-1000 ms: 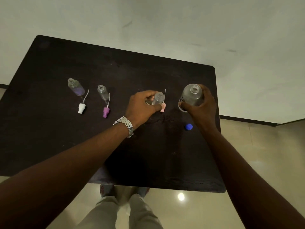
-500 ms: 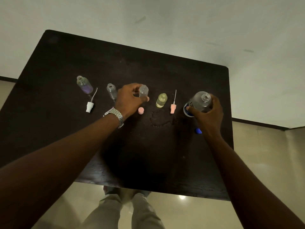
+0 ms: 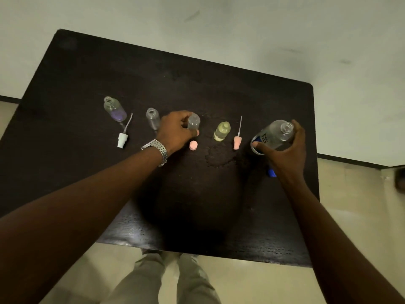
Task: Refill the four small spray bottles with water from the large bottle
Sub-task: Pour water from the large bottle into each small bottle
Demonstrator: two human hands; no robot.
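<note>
- Left hand point(image 3: 175, 130) has hopped one bottle leftward, off the yellowish bottle point(image 3: 222, 131), and now wraps the clear spray bottle point(image 3: 193, 121) mid-row on the table point(image 3: 87, 172).
- Yellowish one looks filled; this one's likely next.
- Right hand point(image 3: 285, 152) still grips the uncapped large bottle point(image 3: 274, 133), tilted, on the right.
- Spilled water point(image 3: 219, 156) glistens between.

On the dark brown table point(image 3: 87, 172), clear bottles show a purple tint point(image 3: 115, 109) far left, yellow liquid point(image 3: 222, 132) centre, beside pink caps point(image 3: 193, 145) and a blue-labelled large bottle point(image 3: 271, 137) right.
</note>
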